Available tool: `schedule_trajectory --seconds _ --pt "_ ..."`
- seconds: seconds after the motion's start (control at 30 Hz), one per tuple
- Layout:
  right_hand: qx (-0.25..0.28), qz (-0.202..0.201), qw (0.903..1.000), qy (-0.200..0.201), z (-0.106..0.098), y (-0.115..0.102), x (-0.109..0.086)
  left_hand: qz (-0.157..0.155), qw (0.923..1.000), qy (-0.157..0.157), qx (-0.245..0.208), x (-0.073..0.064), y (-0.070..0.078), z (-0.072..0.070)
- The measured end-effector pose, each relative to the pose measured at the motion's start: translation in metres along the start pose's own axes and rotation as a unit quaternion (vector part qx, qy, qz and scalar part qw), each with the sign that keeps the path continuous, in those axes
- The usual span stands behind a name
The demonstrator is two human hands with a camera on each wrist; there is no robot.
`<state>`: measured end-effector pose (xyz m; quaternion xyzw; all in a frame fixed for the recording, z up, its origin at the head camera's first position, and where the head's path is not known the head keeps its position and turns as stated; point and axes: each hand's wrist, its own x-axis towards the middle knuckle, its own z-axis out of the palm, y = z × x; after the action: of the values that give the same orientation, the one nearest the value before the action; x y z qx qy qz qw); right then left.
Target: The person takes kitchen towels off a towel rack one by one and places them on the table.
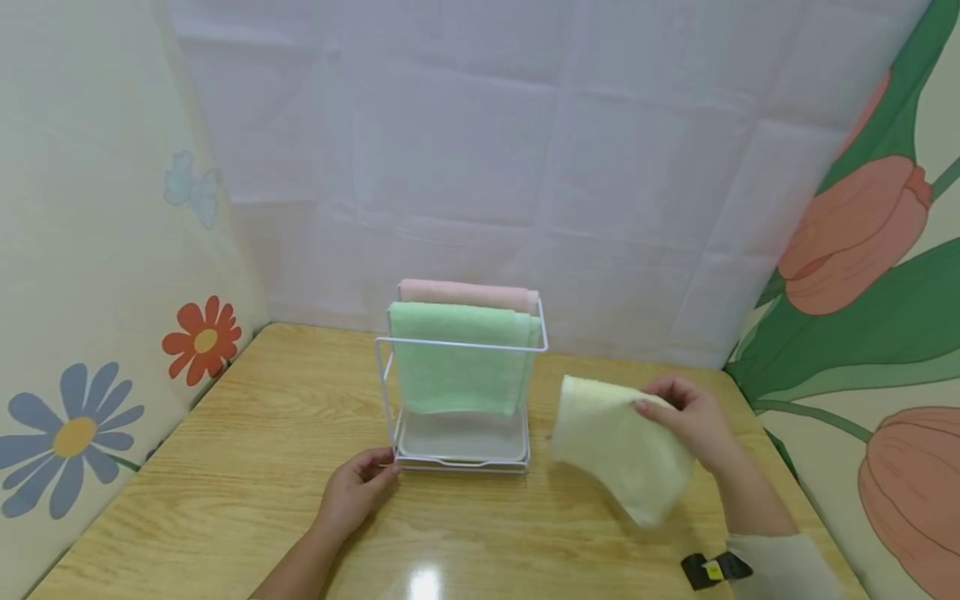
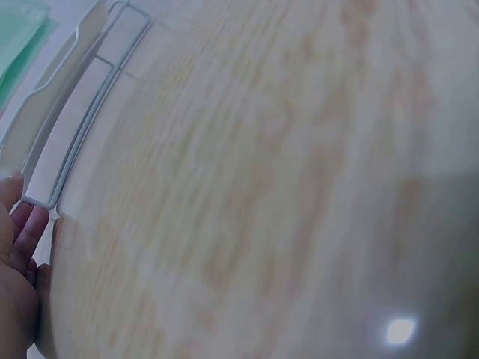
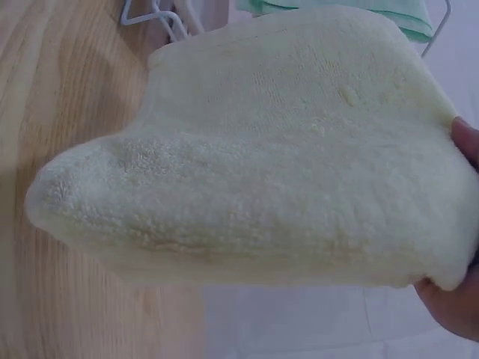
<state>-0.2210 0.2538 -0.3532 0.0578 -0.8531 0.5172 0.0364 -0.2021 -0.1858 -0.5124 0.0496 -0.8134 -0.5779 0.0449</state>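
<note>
A white wire towel rack [image 1: 461, 343] with a tray [image 1: 461, 437] in its base stands on the wooden table. A green towel [image 1: 457, 379] hangs over a front bar, and a pink towel [image 1: 465, 292] hangs behind it, mostly hidden. With thumb and fingers, my left hand [image 1: 356, 492] grips the rack's lower front left corner; the left wrist view shows the wire [image 2: 46, 203] between them. My right hand [image 1: 693, 421] pinches a pale yellow towel [image 1: 618, 442] by its upper edge. It hangs in the air right of the rack, its lower corner drooping.
The wooden table [image 1: 247, 433] meets a white sheet [image 1: 450, 167] at the back. Flower-painted panels rise on the left [image 1: 75, 250] and right [image 1: 847, 350]. A black strap [image 1: 716, 570] shows near my right sleeve.
</note>
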Motion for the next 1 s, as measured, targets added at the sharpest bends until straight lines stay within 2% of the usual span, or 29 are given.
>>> schedule_trajectory --seconds 0.23,0.5,0.73,1.0 --pt "0.002 0.011 0.9999 0.002 0.007 0.008 -0.003 0.007 1.0000 0.002 0.002 -0.002 0.001 0.000" --pt "0.020 0.031 0.9993 0.002 0.009 0.023 0.003 0.011 0.9999 0.005 0.001 -0.002 0.002 0.000" --pt "0.008 0.066 0.9974 0.027 0.004 0.046 0.012 0.015 0.9999 0.007 0.004 -0.003 0.002 0.000" --pt "-0.008 0.086 0.9954 0.042 -0.003 0.060 0.020 0.021 0.9997 0.011 0.007 -0.003 0.003 0.001"
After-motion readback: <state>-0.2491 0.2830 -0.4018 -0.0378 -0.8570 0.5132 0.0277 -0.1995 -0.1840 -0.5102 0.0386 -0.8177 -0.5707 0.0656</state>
